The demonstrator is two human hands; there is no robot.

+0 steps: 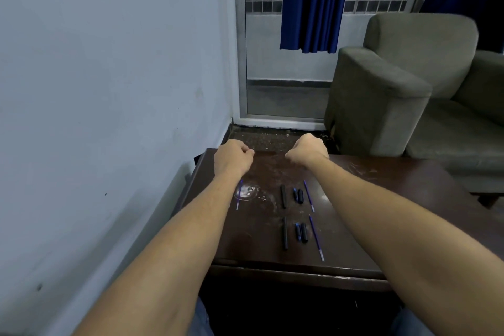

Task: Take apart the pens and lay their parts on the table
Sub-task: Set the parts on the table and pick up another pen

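Pen parts lie in two rows on the dark wooden table [381, 199]. The far row holds a black barrel [283, 196], small black and blue caps [298, 195] and a thin blue refill [309, 195]. The near row holds another black barrel [285, 233], small caps [301, 232] and a blue refill [316, 237]. A third blue refill [239, 195] lies apart at the left, beside my left forearm. My left hand [233, 157] and my right hand [308, 148] are both curled into fists above the table's far edge. Nothing shows in either fist.
A pale wall runs along the left of the table. A grey armchair [395, 84] stands beyond the table's far right. Behind is a glass door with a blue curtain [313, 3]. A whitish smear marks the tabletop near the left refill.
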